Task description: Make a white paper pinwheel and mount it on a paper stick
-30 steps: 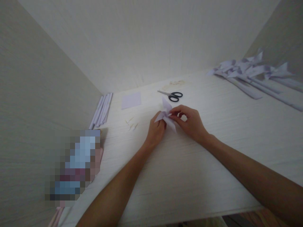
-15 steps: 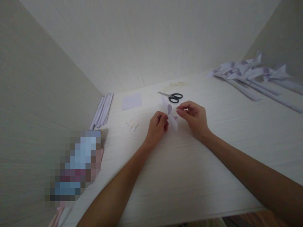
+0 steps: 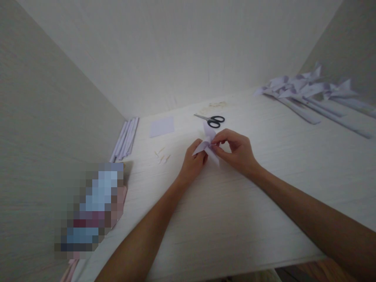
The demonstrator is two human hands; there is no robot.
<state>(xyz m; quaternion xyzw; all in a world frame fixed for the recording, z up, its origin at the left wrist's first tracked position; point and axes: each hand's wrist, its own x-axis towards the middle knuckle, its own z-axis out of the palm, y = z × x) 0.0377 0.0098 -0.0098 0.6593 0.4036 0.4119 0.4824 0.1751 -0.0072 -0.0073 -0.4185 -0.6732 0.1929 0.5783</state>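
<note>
A small pale-lilac folded paper piece (image 3: 208,144) with pointed flaps is held just above the white table (image 3: 235,203). My left hand (image 3: 193,163) pinches its lower left part. My right hand (image 3: 235,150) pinches its middle from the right, thumb and forefinger closed on the paper. Black-handled scissors (image 3: 212,119) lie just behind the hands.
A flat lilac paper square (image 3: 161,126) lies back left. Rolled lilac paper sticks (image 3: 125,138) rest along the left wall. Several finished paper pinwheels on sticks (image 3: 305,96) lie at the right. Small pale pins (image 3: 162,156) sit left of the hands. A blurred packet (image 3: 92,207) lies front left.
My right hand had let go and drawn back half a second ago; now it has returned and pinches the paper piece again. The left hand kept its hold.
</note>
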